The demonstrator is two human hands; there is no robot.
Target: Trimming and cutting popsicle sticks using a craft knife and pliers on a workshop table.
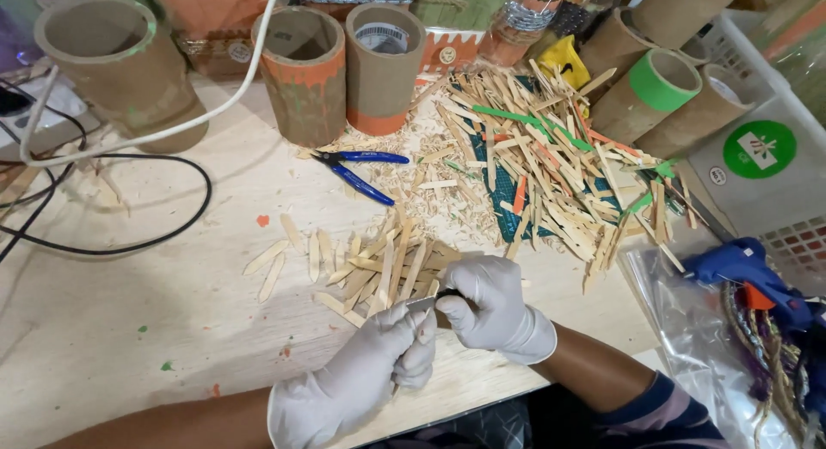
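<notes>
At lower centre of the frame, two hands in white gloves meet over a pale wooden tabletop (pixel 129 329). The right hand (pixel 492 307) has its grip closed on a small blade (pixel 423 302), only the grey metal showing between the gloves. The left hand (pixel 379 363) is curled tight against it, its grip closed around a thin wooden stick (pixel 428 322) that is mostly hidden by the fingers.

Just above the hands lies a small heap of cut stick pieces (pixel 370 264). A larger pile of sticks (pixel 551 165), some painted green and orange, spreads over the upper right of the tabletop amid shavings. Blue-handled pliers (pixel 357 169) rest at upper centre, jaws to the left. Cardboard tubes (pixel 340 70) stand along the top edge. A blue glue gun (pixel 748 273) lies at the right edge, and black cables (pixel 112 208) loop at the left.
</notes>
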